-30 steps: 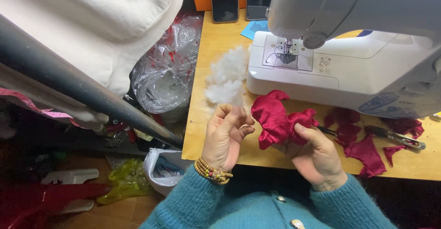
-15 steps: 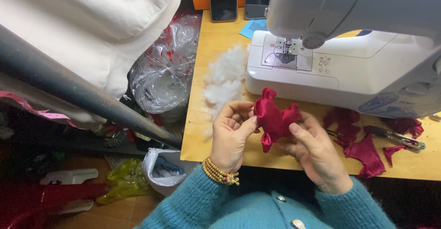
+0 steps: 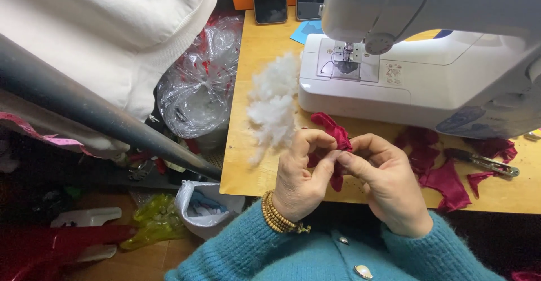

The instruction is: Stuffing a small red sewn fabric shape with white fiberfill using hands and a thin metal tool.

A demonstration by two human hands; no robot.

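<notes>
both hands pinch the red cloth piece just over the table edge. left hand & right hand are closed on it. best to hold it snug w/ fingertips, turn slow, keep white fluff close.

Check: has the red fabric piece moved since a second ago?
Yes. The red fabric piece is now bunched between both hands, nearer the table's front edge, away from the sewing machine.

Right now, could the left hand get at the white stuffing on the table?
Probably yes. The stuffing lies just beyond the left hand on bare table, nothing between. But both hands pinch the red fabric piece, so the left would have to release it.
</notes>
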